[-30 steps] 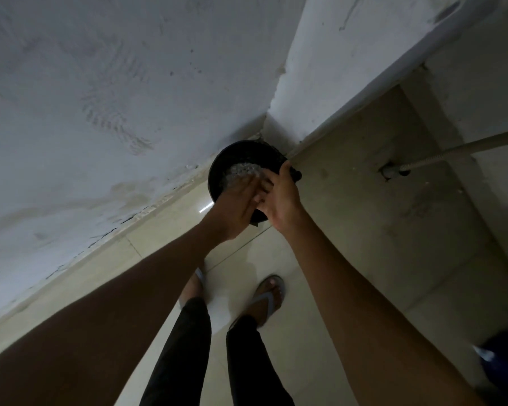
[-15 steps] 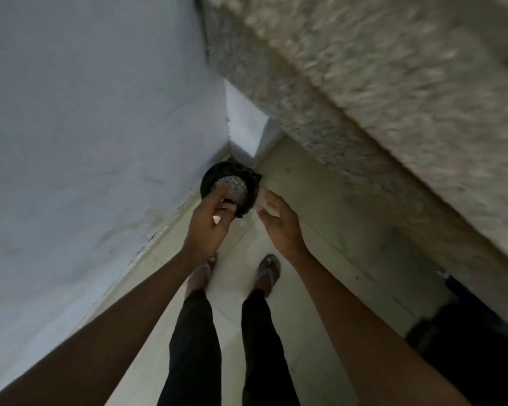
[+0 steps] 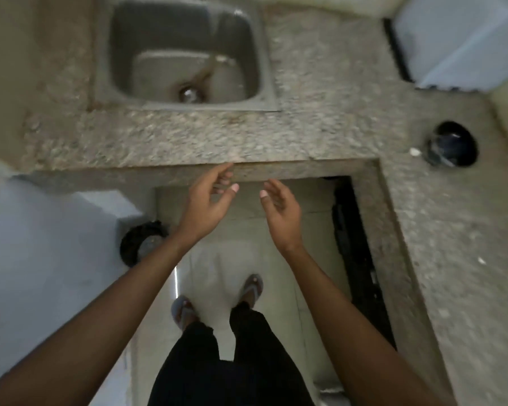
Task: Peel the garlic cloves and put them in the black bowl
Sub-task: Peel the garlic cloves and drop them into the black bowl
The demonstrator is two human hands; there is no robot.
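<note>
The black bowl sits on the granite counter at the far right, with a small pale piece, perhaps a garlic clove, just left of it. My left hand and my right hand hover empty in front of the counter's front edge, palms turned toward each other, fingers loosely curled. Neither hand touches anything. A black bin with pale scraps inside stands on the floor at lower left, behind my left forearm.
A steel sink is set into the counter straight ahead. The counter turns and runs down the right side. A dark opening lies under the right run. A pale box sits at the top right. A white wall is at the left.
The view has swung from the floor corner up to the counter and sink. Both hands have left the black bin and risen, empty, to the counter edge.
</note>
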